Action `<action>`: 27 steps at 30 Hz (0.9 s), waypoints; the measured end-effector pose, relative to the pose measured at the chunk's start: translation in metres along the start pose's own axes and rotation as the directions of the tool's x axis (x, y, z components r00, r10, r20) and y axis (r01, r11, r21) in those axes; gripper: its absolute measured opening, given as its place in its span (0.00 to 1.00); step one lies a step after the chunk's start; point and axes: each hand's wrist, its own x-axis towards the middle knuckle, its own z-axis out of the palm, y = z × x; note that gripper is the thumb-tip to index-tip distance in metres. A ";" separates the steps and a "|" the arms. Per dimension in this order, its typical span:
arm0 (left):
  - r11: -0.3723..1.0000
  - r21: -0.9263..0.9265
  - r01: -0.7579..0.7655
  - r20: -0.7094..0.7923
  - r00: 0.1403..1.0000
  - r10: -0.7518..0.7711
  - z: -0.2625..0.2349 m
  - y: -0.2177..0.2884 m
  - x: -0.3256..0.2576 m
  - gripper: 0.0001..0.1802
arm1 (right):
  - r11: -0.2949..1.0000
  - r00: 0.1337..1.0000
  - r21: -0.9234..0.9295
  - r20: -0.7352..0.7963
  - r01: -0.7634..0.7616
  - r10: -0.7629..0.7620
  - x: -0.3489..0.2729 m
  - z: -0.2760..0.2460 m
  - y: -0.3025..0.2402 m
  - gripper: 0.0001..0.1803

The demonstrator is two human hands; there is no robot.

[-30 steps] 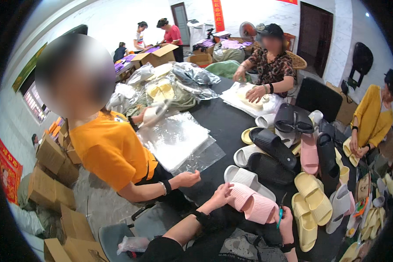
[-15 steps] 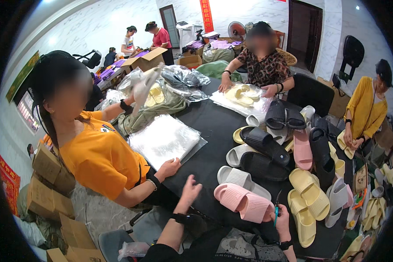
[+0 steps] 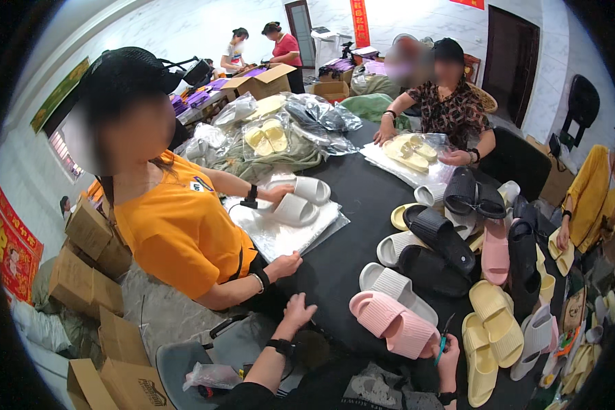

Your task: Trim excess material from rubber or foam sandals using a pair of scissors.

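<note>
My left hand (image 3: 298,313) hangs over the near edge of the black table, empty, with its fingers loosely apart. In my right hand (image 3: 448,357) is a pair of small scissors (image 3: 442,343) with teal handles and dark blades. That hand is right beside the toe of a pink slipper (image 3: 411,336), part of a ribbed pair lying on the table; whether it also grips the slipper I cannot tell. Behind the pink pair lies a grey-white pair (image 3: 398,290). To the right of my right hand rests a pale yellow pair (image 3: 497,324).
On my left, a co-worker in orange holds white slippers (image 3: 298,208) over a stack of clear bags (image 3: 270,232). Across the table another person bags yellow slippers (image 3: 408,152). Black slippers (image 3: 439,236) are heaped at right. A grey chair (image 3: 178,369) and cardboard boxes (image 3: 82,280) stand at left.
The view has turned left, so things sit further right. The orange-clad co-worker has lowered white slippers onto the bags. My hands keep nearly the same pose.
</note>
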 end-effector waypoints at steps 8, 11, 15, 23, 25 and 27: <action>0.912 0.405 -0.073 0.264 0.964 -0.040 0.001 0.043 -0.027 0.56 | 0.998 0.999 0.030 0.006 -0.049 0.049 0.008 0.001 0.044 0.28; 0.888 0.449 -0.100 0.232 0.973 -0.008 0.006 0.038 -0.028 0.57 | 0.989 0.992 0.084 0.020 -0.123 0.122 0.008 0.006 0.023 0.27; 0.879 0.463 -0.117 0.230 0.973 0.008 0.009 0.035 -0.026 0.57 | 0.974 0.984 0.142 0.014 -0.179 0.179 0.009 0.009 0.019 0.29; 0.868 0.482 -0.116 0.227 0.974 0.004 0.010 0.035 -0.025 0.57 | 0.960 0.972 0.154 0.020 -0.235 0.235 0.006 0.010 0.000 0.28; 0.867 0.483 -0.122 0.223 0.975 0.013 0.011 0.035 -0.024 0.57 | 0.963 0.976 0.164 0.000 -0.214 0.217 0.007 0.011 0.008 0.28; 0.873 0.468 -0.139 0.217 0.975 0.039 0.011 0.034 -0.024 0.57 | 0.966 0.979 0.172 -0.018 -0.195 0.201 0.007 0.010 0.011 0.28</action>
